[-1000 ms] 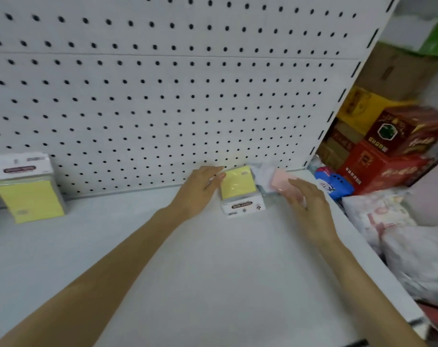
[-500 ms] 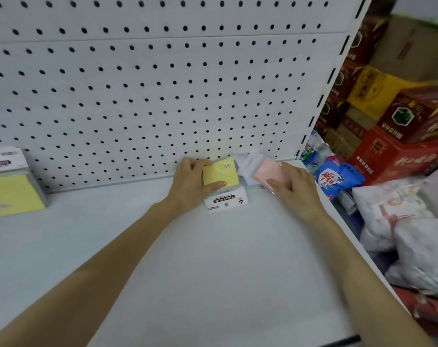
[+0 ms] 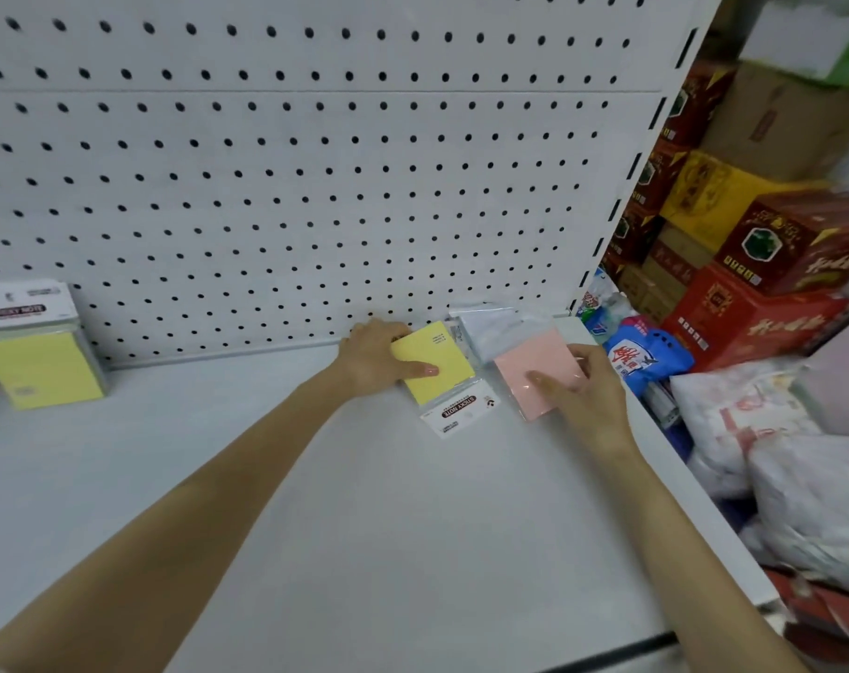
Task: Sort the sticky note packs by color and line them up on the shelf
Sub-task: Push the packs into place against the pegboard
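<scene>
**Q:** What's hidden or hard to read?

**Me:** Left hand (image 3: 374, 357): the fingers go behind the far edge of the yellow pack (image 3: 437, 366), out of sight. Only the thumb shows, laid across its face. The label end nearest me reads STICKY NOTE; the small print on the yellow face is too fine to read. Right hand (image 3: 592, 395): the thumb is on the face of the pink pack (image 3: 539, 376), the fingers are at its right edge, tips partly covered. The pink pack's clear header, beyond my right hand toward the pegboard (image 3: 291, 187), glares white, so nothing on it is legible. Both forearms are cut off at the lower frame edge.

**Q:** Hold on each?

**Me:** The left hand grips the yellow pack, thumb over and fingers behind. The right hand pinches the pink pack between thumb and fingers. Both packs lie flat on the shelf (image 3: 315, 502), side by side between my hands. Cannot tell whether they touch.

**Q:** Anything else?

**Me:** A second yellow pack (image 3: 39, 361) stands well off to the left of my left hand, against the pegboard at the frame edge. Past my right hand, off the shelf, are a blue packet (image 3: 645, 357), white bags (image 3: 776, 429) and cartons (image 3: 752, 323), all blurred.

**Q:** Changes since half a second ago?

**Me:** My right hand covered most of the pink pack then; now far more of its face shows. The left hand keeps the same hold. The second yellow pack has not shifted.
</scene>
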